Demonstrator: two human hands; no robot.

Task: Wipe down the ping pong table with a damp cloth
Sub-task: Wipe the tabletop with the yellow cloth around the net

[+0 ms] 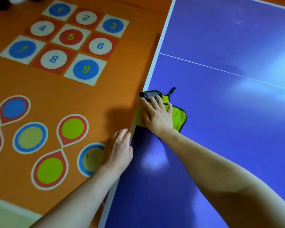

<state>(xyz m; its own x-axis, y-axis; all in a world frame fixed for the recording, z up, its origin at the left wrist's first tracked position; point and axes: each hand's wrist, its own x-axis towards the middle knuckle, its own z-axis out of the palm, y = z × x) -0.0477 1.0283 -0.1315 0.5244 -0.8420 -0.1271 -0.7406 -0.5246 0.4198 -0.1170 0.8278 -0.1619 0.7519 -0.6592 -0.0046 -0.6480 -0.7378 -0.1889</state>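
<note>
two hands at the table [220, 129] edge; right hand [158, 116] flat on cloth [179, 117]; left hand [120, 150] fingers relaxed.

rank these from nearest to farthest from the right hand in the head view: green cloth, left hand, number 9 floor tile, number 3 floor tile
From the right hand:
1. green cloth, pressed flat under it at the table's edge
2. left hand, below-left on the edge
3. number 9 tile, upper left on the floor
4. number 3 tile, farther up
</note>
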